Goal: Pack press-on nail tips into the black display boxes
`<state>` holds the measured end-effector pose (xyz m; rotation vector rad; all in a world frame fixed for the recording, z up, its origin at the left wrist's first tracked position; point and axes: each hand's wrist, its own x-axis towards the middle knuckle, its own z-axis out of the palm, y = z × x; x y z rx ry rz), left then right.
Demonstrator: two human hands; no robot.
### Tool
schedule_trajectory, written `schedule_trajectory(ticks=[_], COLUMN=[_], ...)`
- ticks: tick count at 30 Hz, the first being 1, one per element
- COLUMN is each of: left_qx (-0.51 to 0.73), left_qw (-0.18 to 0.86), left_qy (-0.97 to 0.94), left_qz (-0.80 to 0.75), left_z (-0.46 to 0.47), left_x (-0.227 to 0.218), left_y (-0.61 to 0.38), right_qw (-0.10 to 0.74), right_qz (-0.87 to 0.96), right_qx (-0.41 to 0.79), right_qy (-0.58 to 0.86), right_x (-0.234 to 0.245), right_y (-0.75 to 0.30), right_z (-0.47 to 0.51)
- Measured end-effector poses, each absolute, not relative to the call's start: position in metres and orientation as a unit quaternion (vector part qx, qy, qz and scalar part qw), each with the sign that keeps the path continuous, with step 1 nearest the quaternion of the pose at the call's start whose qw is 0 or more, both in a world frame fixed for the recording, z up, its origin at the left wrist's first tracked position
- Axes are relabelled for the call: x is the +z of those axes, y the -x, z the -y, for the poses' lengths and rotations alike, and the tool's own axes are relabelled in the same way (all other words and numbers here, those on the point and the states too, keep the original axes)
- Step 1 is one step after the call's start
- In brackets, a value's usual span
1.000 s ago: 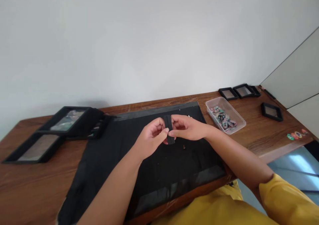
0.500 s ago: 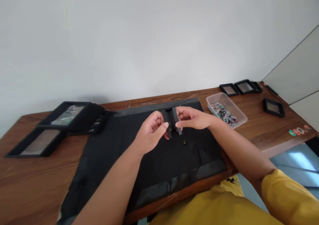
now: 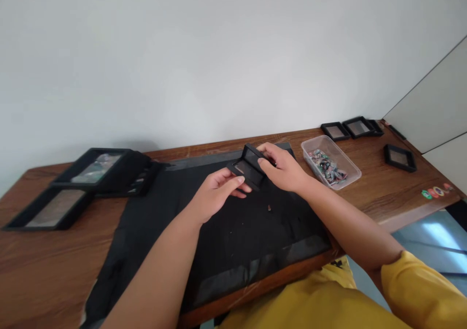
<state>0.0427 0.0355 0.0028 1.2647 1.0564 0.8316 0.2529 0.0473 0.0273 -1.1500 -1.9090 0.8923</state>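
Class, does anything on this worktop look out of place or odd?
Yes: a tiny loose bit lies on the black mat, outside the clear tub that holds small pieces; it is too small to identify. The mat's left edge also looks uneven.

Round stickers [image 3: 438, 191] dot the wooden tabletop [image 3: 379, 190], a pale wall [image 3: 219, 61] behind it.

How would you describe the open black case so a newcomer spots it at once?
Start at the brown wooden table against the pale wall, then find the black mat spread on it. Above the mat, the left hand and right hand hold the open black case. Unlike the black frames lying toward both ends of the table, this one is in the hands.
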Motion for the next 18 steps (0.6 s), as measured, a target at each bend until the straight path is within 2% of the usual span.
schedule_trajectory(ticks=[4,5,7,9,11,18], left_qx=[0.204,0.198,0.264,0.337,0.334,0.099], left_qw=[0.6,0.582,0.502,0.378,0.288,0.291], left_qy=[-0.625,-0.638,-0.637,-0.63,-0.654,-0.747], left_qz=[-0.457,-0.464,-0.522,-0.589,-0.614,-0.589], left_z=[-0.039,-0.04,-0.043,-0.044,-0.043,-0.036], left_x=[0.009,0.011,0.016,0.018,0.017,0.006], left_y=[-0.025,-0.021,-0.014,-0.011,-0.013,-0.029], right_qw=[0.315,0.303,0.284,0.286,0.298,0.304], right_qz=[0.793,0.804,0.823,0.835,0.842,0.836], right_qx=[0.237,0.219,0.196,0.179,0.166,0.187], right_qy=[0.465,0.463,0.452,0.434,0.417,0.416], right_x=[0.032,0.031,0.029,0.025,0.022,0.011], right_y=[-0.255,-0.256,-0.256,-0.255,-0.254,-0.251], right_z=[-0.046,-0.047,-0.048,-0.049,-0.048,-0.047])
